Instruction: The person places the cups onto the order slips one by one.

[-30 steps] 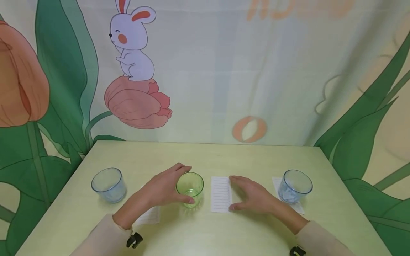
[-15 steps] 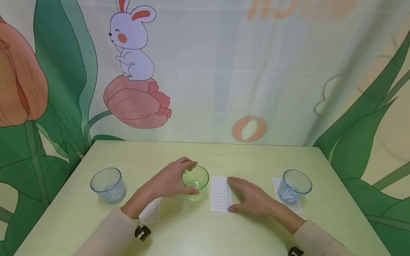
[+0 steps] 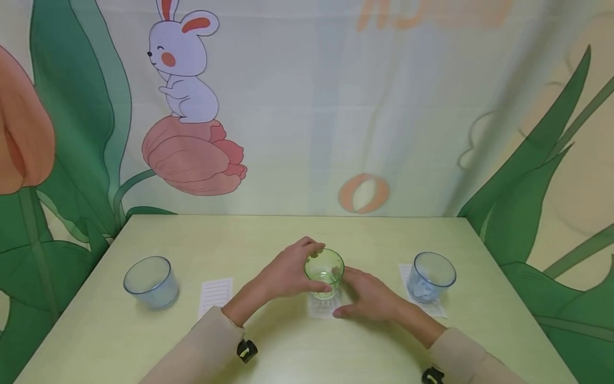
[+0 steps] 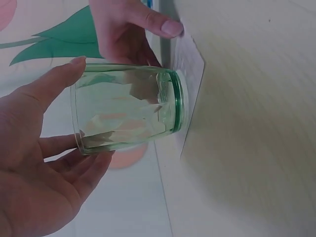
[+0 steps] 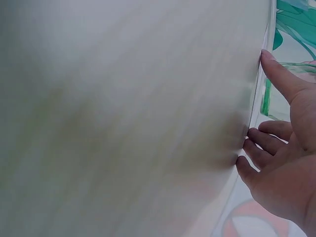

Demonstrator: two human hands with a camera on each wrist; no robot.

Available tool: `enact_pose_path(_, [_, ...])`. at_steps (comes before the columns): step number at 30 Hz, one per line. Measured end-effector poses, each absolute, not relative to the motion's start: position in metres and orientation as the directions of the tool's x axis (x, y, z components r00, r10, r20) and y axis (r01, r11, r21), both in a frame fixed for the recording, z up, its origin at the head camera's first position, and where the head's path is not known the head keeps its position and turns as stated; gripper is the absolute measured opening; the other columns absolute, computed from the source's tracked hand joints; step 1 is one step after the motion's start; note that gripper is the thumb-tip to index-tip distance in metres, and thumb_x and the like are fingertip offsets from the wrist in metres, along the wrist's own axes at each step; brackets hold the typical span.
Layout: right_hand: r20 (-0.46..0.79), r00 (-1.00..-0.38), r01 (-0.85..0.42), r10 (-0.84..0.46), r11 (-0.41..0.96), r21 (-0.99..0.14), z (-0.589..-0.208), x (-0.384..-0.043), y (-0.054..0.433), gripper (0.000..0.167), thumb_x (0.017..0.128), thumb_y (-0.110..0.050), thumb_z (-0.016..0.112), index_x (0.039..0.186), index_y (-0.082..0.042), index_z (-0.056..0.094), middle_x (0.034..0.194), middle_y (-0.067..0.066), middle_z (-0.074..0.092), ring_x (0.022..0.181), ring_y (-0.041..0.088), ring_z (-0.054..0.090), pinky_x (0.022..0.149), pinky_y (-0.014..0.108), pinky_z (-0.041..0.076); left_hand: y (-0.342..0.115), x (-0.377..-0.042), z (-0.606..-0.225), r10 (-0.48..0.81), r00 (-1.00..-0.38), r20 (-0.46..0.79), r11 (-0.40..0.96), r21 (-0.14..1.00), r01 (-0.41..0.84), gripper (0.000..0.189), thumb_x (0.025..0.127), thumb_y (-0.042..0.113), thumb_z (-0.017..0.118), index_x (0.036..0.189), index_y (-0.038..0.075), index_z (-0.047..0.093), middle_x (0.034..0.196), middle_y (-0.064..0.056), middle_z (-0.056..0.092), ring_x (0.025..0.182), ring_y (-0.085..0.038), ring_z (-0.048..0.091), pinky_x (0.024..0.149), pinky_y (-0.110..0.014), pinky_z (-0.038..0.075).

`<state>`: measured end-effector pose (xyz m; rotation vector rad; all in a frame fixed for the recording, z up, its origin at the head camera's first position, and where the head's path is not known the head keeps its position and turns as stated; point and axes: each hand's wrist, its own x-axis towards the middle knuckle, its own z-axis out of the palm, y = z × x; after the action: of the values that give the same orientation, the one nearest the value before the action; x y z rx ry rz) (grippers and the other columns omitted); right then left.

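A clear green drinking glass [image 3: 331, 265] is gripped near its rim by my left hand [image 3: 287, 273], thumb on the near side and fingers behind. It stands upright over the lined paper slip [image 3: 320, 310] in the middle of the table. In the left wrist view, the base of the glass [image 4: 123, 106] is right at the paper [image 4: 191, 69]. My right hand [image 3: 373, 296] rests its fingertips and thumb at the slip's right edge, holding nothing. In the right wrist view, the right hand [image 5: 284, 173] touches the tabletop with spread fingers.
On the left stands a blue-tinted glass [image 3: 152, 285], with a second lined slip [image 3: 215, 295] to its right. Another blue-tinted glass [image 3: 430, 277] sits on a third slip [image 3: 436, 309] at the right. A printed curtain [image 3: 288, 106] hangs behind the table [image 3: 307, 352].
My left hand has carried the green glass rightward, from beside the middle slip to over it. The left slip now shows more fully. My right hand stays at the middle slip's edge.
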<state>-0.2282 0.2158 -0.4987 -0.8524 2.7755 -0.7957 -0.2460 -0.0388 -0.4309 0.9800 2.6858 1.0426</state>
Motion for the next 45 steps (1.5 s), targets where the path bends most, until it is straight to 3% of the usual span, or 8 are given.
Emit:
enact_pose_path(9, [0.033, -0.832, -0.477, -0.554, 0.681, -0.555, -0.499, -0.233, 0.219, 0.091, 0.077, -0.047, 0.094, 0.154, -0.020, 0.053, 0.159, 0.006, 0.053, 0.148, 0.034, 0.046, 0.122, 0.059, 0.034, -0.034, -0.248, -0.438, 0.561, -0.822, 0.100, 0.583, 0.657, 0.478, 0.092, 0.081, 0.044, 0.094, 0.152, 0.003, 0.053, 0.138, -0.011, 0.059, 0.127, -0.030, 0.061, 0.105, -0.046, 0.053])
enact_pose_path(14, [0.019, -0.841, -0.421, -0.540, 0.634, -0.649, -0.491, -0.234, 0.229, 0.095, 0.082, -0.052, 0.090, 0.159, -0.018, 0.048, 0.161, 0.005, 0.050, 0.152, 0.032, 0.040, 0.124, 0.059, 0.030, -0.050, -0.243, -0.443, 0.531, -0.846, 0.052, 0.593, 0.690, 0.415, 0.106, 0.078, 0.054, 0.093, 0.160, 0.007, 0.043, 0.150, -0.010, 0.052, 0.137, -0.030, 0.055, 0.111, -0.050, 0.049])
enact_pose_path(20, [0.154, -0.879, -0.435, -0.451, 0.626, -0.647, -0.455, -0.218, 0.230, 0.099, 0.086, -0.058, 0.084, 0.165, -0.019, 0.039, 0.166, 0.003, 0.042, 0.154, 0.033, 0.038, 0.120, 0.062, 0.036, -0.146, -0.226, -0.418, 0.431, -0.897, 0.102, 0.686, 0.609, 0.399, 0.107, 0.079, 0.066, 0.085, 0.161, 0.011, 0.043, 0.161, -0.010, 0.047, 0.146, -0.035, 0.046, 0.117, -0.059, 0.041])
enact_pose_path(24, [0.306, -0.827, -0.551, -0.471, 0.575, -0.605, -0.425, -0.203, 0.202, 0.094, 0.089, -0.051, 0.084, 0.166, -0.021, 0.038, 0.167, -0.001, 0.041, 0.152, 0.029, 0.040, 0.118, 0.061, 0.039, -0.223, -0.220, -0.398, 0.315, -0.940, 0.133, 0.808, 0.482, 0.339, 0.110, 0.079, 0.077, 0.078, 0.159, 0.008, 0.045, 0.159, -0.017, 0.046, 0.145, -0.043, 0.044, 0.111, -0.069, 0.042])
enact_pose_path(27, [0.336, -0.783, -0.609, -0.524, 0.536, -0.584, -0.410, -0.189, 0.164, 0.094, 0.090, -0.051, 0.083, 0.166, -0.022, 0.037, 0.168, -0.005, 0.039, 0.153, 0.024, 0.039, 0.118, 0.059, 0.039, -0.268, -0.217, -0.395, 0.248, -0.963, 0.104, 0.881, 0.390, 0.269, 0.115, 0.079, 0.082, 0.073, 0.158, 0.004, 0.043, 0.158, -0.024, 0.043, 0.142, -0.048, 0.043, 0.102, -0.073, 0.045])
enact_pose_path(36, [0.125, -0.695, -0.656, -0.708, 0.554, -0.512, -0.445, -0.195, 0.054, 0.091, 0.099, -0.069, 0.060, 0.166, -0.013, 0.035, 0.170, -0.001, 0.035, 0.156, 0.019, 0.034, 0.123, 0.046, 0.036, -0.331, -0.215, -0.417, 0.214, -0.975, 0.052, 0.885, 0.413, 0.216, 0.107, 0.086, 0.063, 0.081, 0.157, -0.005, 0.039, 0.155, -0.034, 0.038, 0.138, -0.056, 0.042, 0.102, -0.075, 0.042])
enact_pose_path(40, [0.045, -0.684, -0.663, -0.728, 0.595, -0.454, -0.461, -0.211, 0.021, 0.095, 0.097, -0.069, 0.064, 0.166, -0.011, 0.035, 0.171, 0.001, 0.035, 0.156, 0.019, 0.034, 0.123, 0.044, 0.037, -0.336, -0.211, -0.423, 0.224, -0.973, 0.060, 0.873, 0.431, 0.228, 0.104, 0.087, 0.058, 0.083, 0.157, -0.006, 0.040, 0.154, -0.034, 0.039, 0.138, -0.056, 0.042, 0.104, -0.074, 0.041])
enact_pose_path(45, [-0.037, -0.669, -0.690, -0.742, 0.639, -0.341, -0.473, -0.220, -0.005, 0.100, 0.091, -0.067, 0.073, 0.164, -0.008, 0.038, 0.170, 0.005, 0.037, 0.155, 0.019, 0.037, 0.120, 0.038, 0.040, -0.337, -0.206, -0.421, 0.237, -0.970, 0.053, 0.871, 0.431, 0.237, 0.103, 0.084, 0.056, 0.086, 0.155, -0.006, 0.043, 0.147, -0.029, 0.046, 0.127, -0.050, 0.054, 0.098, -0.068, 0.049])
